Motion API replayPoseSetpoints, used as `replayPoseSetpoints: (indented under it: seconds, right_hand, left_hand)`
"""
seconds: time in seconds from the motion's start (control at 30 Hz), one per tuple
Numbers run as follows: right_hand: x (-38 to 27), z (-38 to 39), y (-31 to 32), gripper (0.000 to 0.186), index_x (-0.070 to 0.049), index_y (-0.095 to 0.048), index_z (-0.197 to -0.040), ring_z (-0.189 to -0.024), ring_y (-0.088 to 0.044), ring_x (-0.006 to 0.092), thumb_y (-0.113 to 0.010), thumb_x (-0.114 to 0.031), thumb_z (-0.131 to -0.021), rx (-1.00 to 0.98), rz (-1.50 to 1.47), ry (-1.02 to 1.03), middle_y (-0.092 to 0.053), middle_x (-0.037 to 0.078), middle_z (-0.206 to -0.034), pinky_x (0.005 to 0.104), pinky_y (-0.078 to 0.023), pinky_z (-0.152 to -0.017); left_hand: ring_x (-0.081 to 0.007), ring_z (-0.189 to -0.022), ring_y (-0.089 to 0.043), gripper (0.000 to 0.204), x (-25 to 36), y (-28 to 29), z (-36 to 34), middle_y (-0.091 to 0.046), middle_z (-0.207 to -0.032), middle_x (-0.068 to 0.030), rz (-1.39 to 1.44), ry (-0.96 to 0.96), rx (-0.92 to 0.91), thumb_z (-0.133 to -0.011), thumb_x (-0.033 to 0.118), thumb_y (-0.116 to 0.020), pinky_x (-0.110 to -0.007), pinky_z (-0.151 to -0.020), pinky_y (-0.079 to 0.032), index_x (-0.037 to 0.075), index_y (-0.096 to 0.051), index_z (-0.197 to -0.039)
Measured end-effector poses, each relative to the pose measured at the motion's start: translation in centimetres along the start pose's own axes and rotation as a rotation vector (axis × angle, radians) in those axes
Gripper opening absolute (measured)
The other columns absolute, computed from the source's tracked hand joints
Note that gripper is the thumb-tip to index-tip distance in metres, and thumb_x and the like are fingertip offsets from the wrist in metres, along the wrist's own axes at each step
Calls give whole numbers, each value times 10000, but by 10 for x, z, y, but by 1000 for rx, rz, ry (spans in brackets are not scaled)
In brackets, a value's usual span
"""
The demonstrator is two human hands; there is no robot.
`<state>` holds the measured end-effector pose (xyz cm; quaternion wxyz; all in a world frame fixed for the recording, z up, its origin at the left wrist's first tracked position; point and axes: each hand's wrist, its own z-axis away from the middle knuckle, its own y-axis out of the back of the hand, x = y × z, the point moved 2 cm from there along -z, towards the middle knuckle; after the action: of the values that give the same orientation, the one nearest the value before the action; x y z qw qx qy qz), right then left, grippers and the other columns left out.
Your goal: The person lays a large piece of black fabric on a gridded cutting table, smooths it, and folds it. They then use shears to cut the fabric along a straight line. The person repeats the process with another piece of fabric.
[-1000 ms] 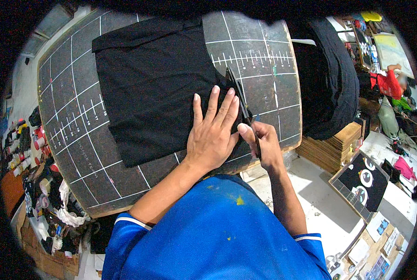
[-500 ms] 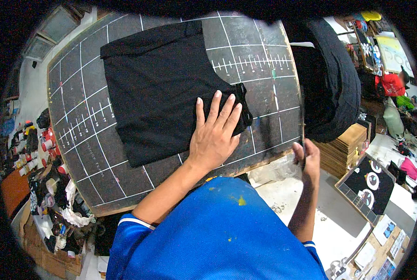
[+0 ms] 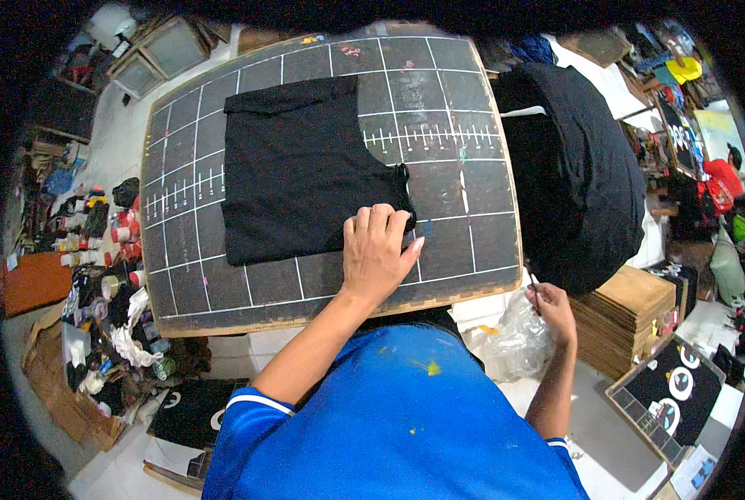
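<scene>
A folded piece of black fabric [image 3: 289, 167] lies on a dark board with a white grid [image 3: 190, 283], its right edge curved and bunched. My left hand [image 3: 379, 254] rests at the fabric's lower right corner, fingers curled into the cloth and thumb to the right. Off the board's right edge, my right hand [image 3: 556, 312] grips the scissors [image 3: 535, 285], which are only partly visible, above a crumpled clear plastic bag [image 3: 501, 342].
A big heap of black cloth [image 3: 579, 192] sits right of the board, with stacked brown boards [image 3: 635, 308] below it and a printed black piece [image 3: 664, 392] at lower right. Paint pots and rags [image 3: 122, 267] crowd the left. Screen frames [image 3: 160, 58] stand at the back left.
My right hand has moved the scissors from the fabric's cut edge out past the board's right edge and lower. My left hand's flat, spread fingers have curled on the cloth.
</scene>
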<state>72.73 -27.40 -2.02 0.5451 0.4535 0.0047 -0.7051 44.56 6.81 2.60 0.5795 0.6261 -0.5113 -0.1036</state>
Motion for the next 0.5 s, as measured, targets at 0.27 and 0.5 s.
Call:
replayPoseSetpoints:
  seconds: [0.27,0.5]
  right_hand:
    - [64,-85,-62,273,20,-711,-1123,-941,-696,303,-772,-101,-886,267,446,483,-735,220,-1048,423,-554,-813]
    - [120,-160,-126,374,2,-634,-1378,-1099,-698,321,-653,-179,-1051,107,-1153,92,-752,173,-1209,434,-566,-983]
  left_hand:
    - [-292,-1061,-583,212,19,-24,-12,-598,-1088,-68,-233,141,88,-940,271,-800,-472,-879,-454,126,-665,-1016]
    - [-163,-752,-658,211,3,42,-12,-668,-901,-70,438,414,115,-1107,236,-702,-351,-663,-558,36,-672,-1046]
